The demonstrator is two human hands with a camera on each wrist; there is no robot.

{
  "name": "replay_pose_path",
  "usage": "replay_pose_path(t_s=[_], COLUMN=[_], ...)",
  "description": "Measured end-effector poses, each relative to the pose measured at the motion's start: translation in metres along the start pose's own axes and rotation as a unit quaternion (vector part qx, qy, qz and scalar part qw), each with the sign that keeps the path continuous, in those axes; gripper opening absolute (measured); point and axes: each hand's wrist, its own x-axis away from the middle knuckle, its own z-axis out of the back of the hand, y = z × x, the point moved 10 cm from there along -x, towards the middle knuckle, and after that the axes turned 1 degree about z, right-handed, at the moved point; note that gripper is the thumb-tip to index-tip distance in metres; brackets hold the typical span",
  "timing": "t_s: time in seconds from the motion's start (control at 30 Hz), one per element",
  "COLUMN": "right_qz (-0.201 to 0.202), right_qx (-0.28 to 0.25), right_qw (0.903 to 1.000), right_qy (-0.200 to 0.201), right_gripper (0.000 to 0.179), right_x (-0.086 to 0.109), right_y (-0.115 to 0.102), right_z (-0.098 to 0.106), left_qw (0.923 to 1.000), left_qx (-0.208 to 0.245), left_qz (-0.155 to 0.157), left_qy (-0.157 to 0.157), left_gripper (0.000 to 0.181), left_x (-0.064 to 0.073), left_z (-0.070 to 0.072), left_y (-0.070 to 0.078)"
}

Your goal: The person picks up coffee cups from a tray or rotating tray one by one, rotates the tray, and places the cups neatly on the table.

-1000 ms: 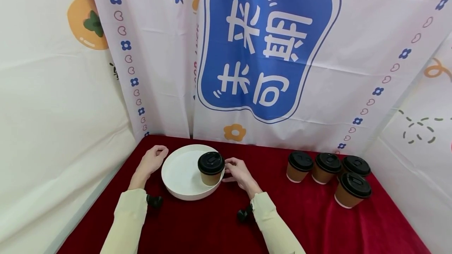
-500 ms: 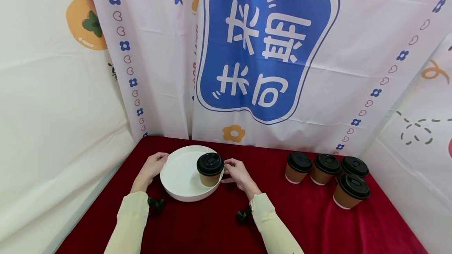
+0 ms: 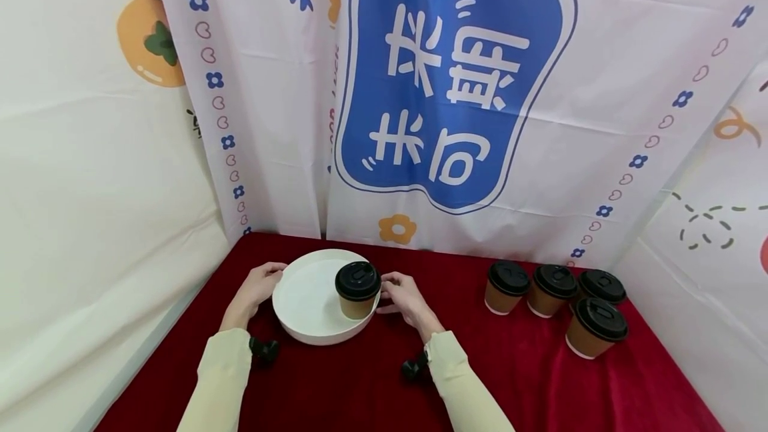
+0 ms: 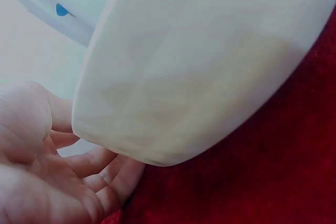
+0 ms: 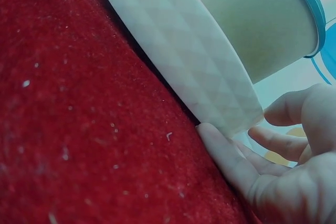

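A white round tray (image 3: 306, 302) with a raised, diamond-patterned side lies on the red cloth. Upright inside it, towards the right rim, stands a brown paper coffee cup (image 3: 356, 305) with a black lid. My left hand (image 3: 257, 289) grips the tray's left edge; in the left wrist view the thumb is at the rim and the other fingers (image 4: 107, 174) curl beneath and behind it. On the opposite side, my right hand (image 3: 408, 299) pinches the tray edge beside the cup. The right wrist view shows its thumb (image 5: 226, 153) low on the tray's side and fingertips at the rim.
Several lidded coffee cups (image 3: 504, 295) are grouped at the right of the red-covered table (image 3: 360, 385). A printed white curtain (image 3: 288, 172) hangs behind the table, and white cloth walls flank it on both sides.
My left hand has moved from just off the tray to its left edge and now grips it. The right hand stays at the right edge. The cup has kept its place in the tray.
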Motion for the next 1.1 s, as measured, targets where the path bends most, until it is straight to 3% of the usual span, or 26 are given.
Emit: replay_pose_path(t_s=[0.23,0.6,0.87,1.1], right_qz=[0.013,0.083,0.146,0.186], right_qx=[0.064,0.136,0.217,0.305], right_qw=[0.9978,0.987,0.9649,0.9331], right_qy=[0.006,0.022,0.028,0.039], right_gripper=[0.028,0.03,0.029,0.033], right_x=[0.004,0.018,0.032,0.05], right_y=[-0.014,-0.06,-0.092,-0.116], right_z=[0.005,0.009,0.0,-0.015], left_qw=[1.0,1.0,0.9999,0.9999], left_qx=[0.003,0.001,0.002,0.001], left_qz=[0.001,0.005,0.01,0.013], left_qy=[0.004,0.0,0.001,0.004], left_gripper=[0.043,0.044,0.044,0.044], left_x=[0.001,-0.001,0.0,0.001], left_z=[0.0,0.001,0.002,0.001], left_y=[-0.001,-0.002,-0.004,-0.004])
